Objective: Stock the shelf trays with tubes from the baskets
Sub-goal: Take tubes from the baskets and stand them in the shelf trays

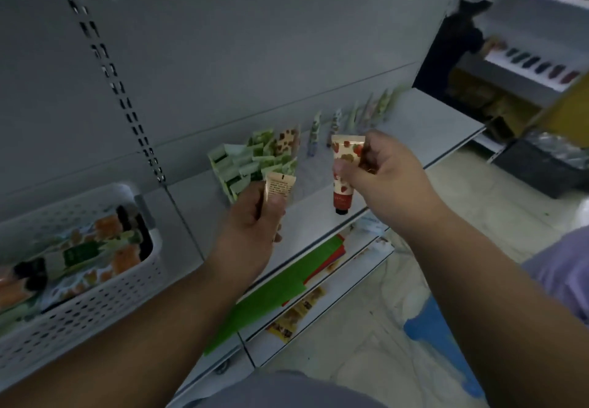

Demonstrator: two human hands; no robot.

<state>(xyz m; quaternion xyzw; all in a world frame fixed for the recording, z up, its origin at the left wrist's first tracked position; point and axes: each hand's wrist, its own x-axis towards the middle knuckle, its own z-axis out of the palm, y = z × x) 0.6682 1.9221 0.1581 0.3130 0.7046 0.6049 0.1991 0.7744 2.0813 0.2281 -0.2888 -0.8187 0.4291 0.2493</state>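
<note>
— Grey shelf (414,127), basket (95,283) at left. Hands?
— Right hand (382,172) pinches strawberry tube (343,165), left hand (255,232) grips beige tube (279,186), both above shelf. Prob light, squashy; hold mid-body.

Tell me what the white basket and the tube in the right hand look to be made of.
White basket: likely moulded plastic, matte, judging by its perforated walls and rounded rim. Tube in the right hand: probably soft plastic or laminate, slightly glossy, with a flat crimped end, printed strawberry pattern and dark cap.
</note>
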